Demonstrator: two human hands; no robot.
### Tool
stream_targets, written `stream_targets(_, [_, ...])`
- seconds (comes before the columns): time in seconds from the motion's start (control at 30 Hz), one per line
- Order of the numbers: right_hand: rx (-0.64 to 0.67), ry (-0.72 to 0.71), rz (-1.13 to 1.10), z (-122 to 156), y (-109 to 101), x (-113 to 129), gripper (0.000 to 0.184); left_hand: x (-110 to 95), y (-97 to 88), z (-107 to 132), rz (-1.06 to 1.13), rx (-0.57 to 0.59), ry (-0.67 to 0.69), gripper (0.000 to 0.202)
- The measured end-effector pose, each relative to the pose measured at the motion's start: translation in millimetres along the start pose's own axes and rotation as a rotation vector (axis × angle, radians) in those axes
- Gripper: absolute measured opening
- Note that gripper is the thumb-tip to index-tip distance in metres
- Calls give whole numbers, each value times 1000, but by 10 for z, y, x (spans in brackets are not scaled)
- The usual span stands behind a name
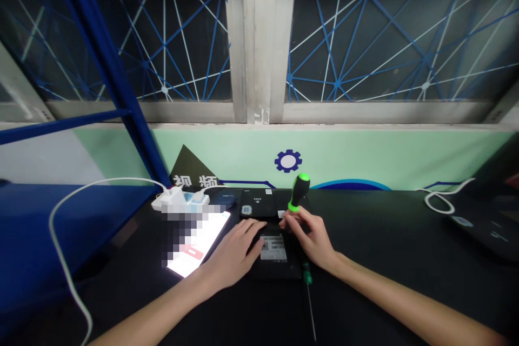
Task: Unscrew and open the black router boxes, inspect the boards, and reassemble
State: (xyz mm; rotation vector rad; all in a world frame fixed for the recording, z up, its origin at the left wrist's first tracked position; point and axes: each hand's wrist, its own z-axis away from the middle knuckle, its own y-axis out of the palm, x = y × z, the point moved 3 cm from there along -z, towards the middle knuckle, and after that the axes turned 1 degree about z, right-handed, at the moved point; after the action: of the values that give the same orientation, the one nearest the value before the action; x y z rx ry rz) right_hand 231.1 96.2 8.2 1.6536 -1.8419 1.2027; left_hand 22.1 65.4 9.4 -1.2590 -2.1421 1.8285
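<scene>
A green-and-black screwdriver held upright above a flat black device

At far left, a blue panel stands beside the black tabletop, and a white cable loops across it to a white power strip with plugs seated in it at the far edge of the table. Nearer the person lies a lit smartphone, its screen partly pixelated and unreadable. Just right of the smartphone, the left hand rests palm down on the flat black device, its fingers relaxed and slightly spread, released and grasping nothing. The device sits at the centre of the scene and bears a pale printed label. Directly beyond it lies a black panel with small stickers; whether the two are joined cannot be told. The right hand is raised just above the device's right side, its fingers pinched around the green collar of the green-and-black screwdriver, handle upward. Beside the device, near the right hand, a second screwdriver with a green handle lies on the tabletop, its thin shaft pointing toward the person. At far right, a coiled white cable lies by a dark pad.
</scene>
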Motion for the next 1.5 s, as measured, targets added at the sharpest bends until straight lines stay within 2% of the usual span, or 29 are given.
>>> stream_targets(0.23, [51,-25,-14,38,8,-32,20,-5,5,4,4,-9,-1,36])
stream_targets(0.47, [11,-14,38,3,8,-14,17,3,9,6,-7,-6,-7,36])
stream_targets(0.77, [55,-41,55,43,-4,-37,22,-6,12,5,-9,-7,-10,35])
stream_targets(1.07, [-16,15,2,13,10,-29,20,4,29,22,-10,-12,-9,37])
stream_targets(1.33, [61,-44,22,37,-5,5,21,-19,2,19,-8,0,-21,36])
stream_targets(1.5, [29,-41,51,33,-2,-13,17,-12,8,15,-3,-8,-13,36])
